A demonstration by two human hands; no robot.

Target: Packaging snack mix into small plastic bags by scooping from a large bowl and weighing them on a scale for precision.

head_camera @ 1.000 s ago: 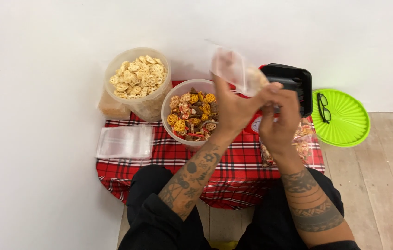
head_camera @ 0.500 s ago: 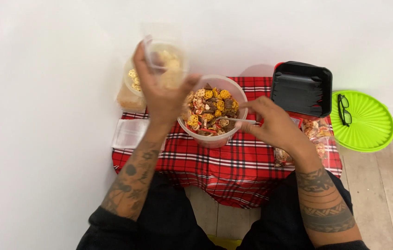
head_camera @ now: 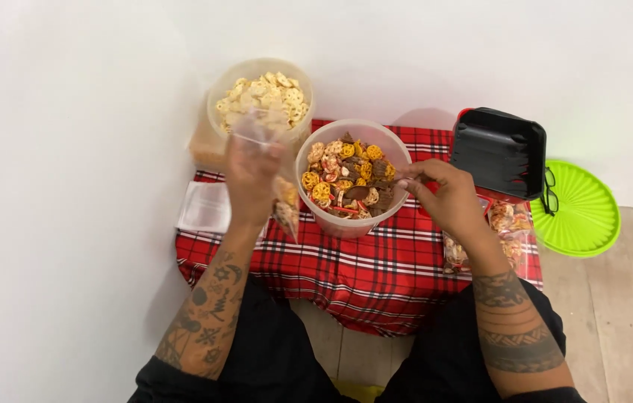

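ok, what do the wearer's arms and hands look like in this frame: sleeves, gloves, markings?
Both hands are bare, no gloves, no rings or watch visible. The left hand leads to a forearm covered in scattered dark tattoos: small symbols, circles and star-like shapes. The right hand leads to a forearm with wide dark tattooed bands of patterned rings around it. Black sleeves are pushed up near the elbows on both arms.

2 tubs (head_camera: 352,179) on cloth (head_camera: 376,269), tray (head_camera: 499,153) right
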